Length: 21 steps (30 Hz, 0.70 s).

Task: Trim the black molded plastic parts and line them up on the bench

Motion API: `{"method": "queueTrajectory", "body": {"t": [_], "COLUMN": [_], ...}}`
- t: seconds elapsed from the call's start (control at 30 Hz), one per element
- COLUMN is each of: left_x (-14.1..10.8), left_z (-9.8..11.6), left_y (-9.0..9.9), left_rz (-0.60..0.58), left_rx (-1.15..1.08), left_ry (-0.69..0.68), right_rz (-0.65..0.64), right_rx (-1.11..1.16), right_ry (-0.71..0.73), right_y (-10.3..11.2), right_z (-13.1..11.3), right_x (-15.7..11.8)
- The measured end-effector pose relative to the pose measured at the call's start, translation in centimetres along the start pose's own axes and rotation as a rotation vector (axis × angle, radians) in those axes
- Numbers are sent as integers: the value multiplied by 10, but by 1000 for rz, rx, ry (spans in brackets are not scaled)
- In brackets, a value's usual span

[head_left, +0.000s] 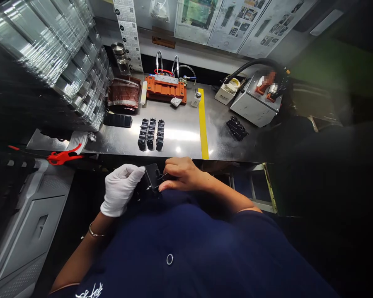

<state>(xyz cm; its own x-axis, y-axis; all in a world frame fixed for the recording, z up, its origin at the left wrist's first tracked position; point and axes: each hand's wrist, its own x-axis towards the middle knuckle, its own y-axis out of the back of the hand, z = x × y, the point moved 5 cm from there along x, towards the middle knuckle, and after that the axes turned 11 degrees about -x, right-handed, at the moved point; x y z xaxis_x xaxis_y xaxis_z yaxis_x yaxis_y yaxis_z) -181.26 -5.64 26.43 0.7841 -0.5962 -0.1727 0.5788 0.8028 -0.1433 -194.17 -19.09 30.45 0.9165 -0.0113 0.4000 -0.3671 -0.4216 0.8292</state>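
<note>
My left hand (120,188), in a white glove, is closed with thumb and fingers pinching the left edge of a black plastic part (152,176) in front of my chest. On the part's other side is my bare right hand (182,174), its fingers curled and its thumb stretched along the part. A thin dark piece shows between the right fingers and the part; its kind is too dark to tell. On the bench just beyond stand three rows of black plastic parts (151,134), side by side.
On the steel bench (180,145) are an orange fixture (166,89), a small bottle (196,98), a phone (118,120), a yellow tape strip (203,124), more black parts (236,128) and a grey box (255,101). Wrapped trays (49,54) rise at left, above a red air gun (64,156).
</note>
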Motion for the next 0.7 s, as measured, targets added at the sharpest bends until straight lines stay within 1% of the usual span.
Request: {"method": "queueTrajectory", "body": {"t": [0.13,0.23,0.37,0.6,0.7], "left_x": [0,-2,-3,-4,-3], "left_z": [-14,-20,-21,-20,-20], "left_y": [1,1,-1,-6,-7], "left_rz": [39,54,62,66,63], "left_rx": [-74,-116,-128,-128,-129], "left_ry": [100,135,152,191,190], "right_rz": [54,79,115,184,200], "right_rx": [-104,-144,-203,-371,-389], "right_ry": [25,-1,-10,-8,-2], "right_y": [-1,-2,-4,-7,-8], "right_z": [0,2,5,7,6], "right_x": [0,1,1,-3,-4]}}
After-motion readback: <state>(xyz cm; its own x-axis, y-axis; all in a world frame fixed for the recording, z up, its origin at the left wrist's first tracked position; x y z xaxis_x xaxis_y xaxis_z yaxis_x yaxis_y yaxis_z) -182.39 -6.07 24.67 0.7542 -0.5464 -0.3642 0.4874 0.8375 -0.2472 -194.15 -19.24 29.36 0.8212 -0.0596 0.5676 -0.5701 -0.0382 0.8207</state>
